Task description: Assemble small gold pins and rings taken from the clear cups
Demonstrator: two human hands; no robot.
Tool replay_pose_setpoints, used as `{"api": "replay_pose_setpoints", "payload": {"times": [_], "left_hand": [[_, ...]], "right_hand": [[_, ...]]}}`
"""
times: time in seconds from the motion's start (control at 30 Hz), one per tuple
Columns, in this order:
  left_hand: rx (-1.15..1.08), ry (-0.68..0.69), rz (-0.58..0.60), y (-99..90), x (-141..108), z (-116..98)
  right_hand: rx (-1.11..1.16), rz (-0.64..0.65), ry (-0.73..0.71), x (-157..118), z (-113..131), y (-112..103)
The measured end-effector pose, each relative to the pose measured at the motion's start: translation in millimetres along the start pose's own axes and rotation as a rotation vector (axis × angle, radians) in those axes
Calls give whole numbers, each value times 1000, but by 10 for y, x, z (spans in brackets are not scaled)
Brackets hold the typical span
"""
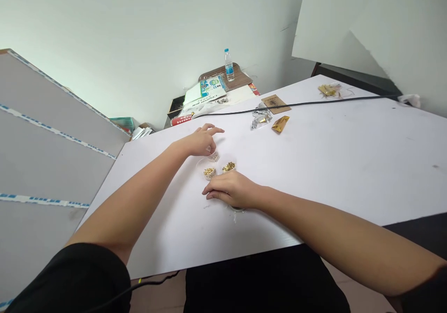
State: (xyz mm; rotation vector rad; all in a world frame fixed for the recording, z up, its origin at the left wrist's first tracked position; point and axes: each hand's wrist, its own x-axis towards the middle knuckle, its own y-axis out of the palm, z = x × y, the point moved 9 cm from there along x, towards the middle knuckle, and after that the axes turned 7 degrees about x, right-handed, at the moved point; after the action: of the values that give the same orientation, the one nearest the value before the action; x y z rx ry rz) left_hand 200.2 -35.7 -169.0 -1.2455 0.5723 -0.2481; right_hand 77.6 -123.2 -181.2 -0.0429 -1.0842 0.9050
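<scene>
My left hand is over the white table, at a small clear plastic container. Its thumb and a finger bend down in a pinch at the container's edge, while the other fingers stretch forward; what they grip is too small to make out. Nearer me, my right hand points left with thumb and fingers closed together, their tips hiding anything held. Just beyond it stand a small clear cup of gold-coloured pieces and another cup of similar pieces. Part of a round container shows beneath my right hand.
A black cable crosses the table's far side. Near it lie silver packets, a gold packet, a brown card and a clear bag. A water bottle stands behind. Grey panels border the left.
</scene>
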Motion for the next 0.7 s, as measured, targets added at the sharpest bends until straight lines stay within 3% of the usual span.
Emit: {"api": "replay_pose_setpoints", "payload": {"times": [0.17,0.27,0.4,0.5,0.6,0.7], "left_hand": [[-89,47,-80,-78,-58,172],[-153,38,-239,-241,-254,208],[-361,-73,-527,-346,-718,185],[-701,-171,-732,-151,-1055,145],[-1089,-216,-889,197,-1244,58],[-1407,-223,-947,496,-1276,-51]], "right_hand": [[-2,23,-5,9,12,16],[0,13,17,10,-16,6],[11,-11,3,4,-6,-14],[8,-13,5,-4,11,-6],[24,-45,50,-1,15,-6],[54,-68,130,11,-2,30]]}}
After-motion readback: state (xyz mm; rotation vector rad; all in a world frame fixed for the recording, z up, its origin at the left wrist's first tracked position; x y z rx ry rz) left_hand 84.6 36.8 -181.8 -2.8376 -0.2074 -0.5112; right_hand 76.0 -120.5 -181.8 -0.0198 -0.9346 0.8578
